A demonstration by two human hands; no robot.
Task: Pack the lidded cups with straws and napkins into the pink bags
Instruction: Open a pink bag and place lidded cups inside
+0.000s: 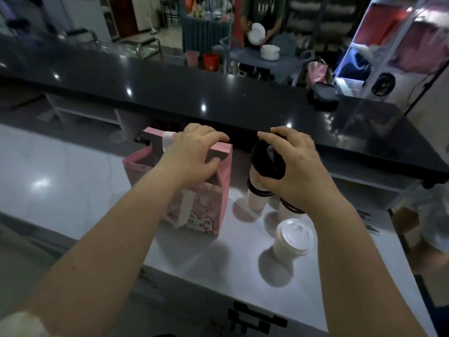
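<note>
- On the white bench point(73, 181) a pink bag point(201, 210) stands upright with its mouth open. Its near face carries a cartoon print and a pale handle strip.
- The left hand point(194, 154) grips the bag's far top edge, fingers curled over the rim and thumb on the near side.
- The right hand point(294, 171) clutches a black-lidded cup point(266, 161) from above, fingers wrapped round the lid. The cup hangs tilted just right of the bag, clear of the bench.
- Under the held cup stand two dark-rimmed cups point(257, 197) close together (the right wrist hides part of the farther one).
- A white-lidded cup point(294, 237) stands nearer the camera, apart from the bag.
- A white piece point(168, 139) shows at the bag's mouth beside the left hand; what it is cannot be told.
- Behind the bench runs a dark glossy counter point(170, 93) with a black object point(323, 97) on it.
- Beyond the counter a person point(262, 10) handles white plates point(256, 32), and a red bucket point(211, 61) sits on the floor.
</note>
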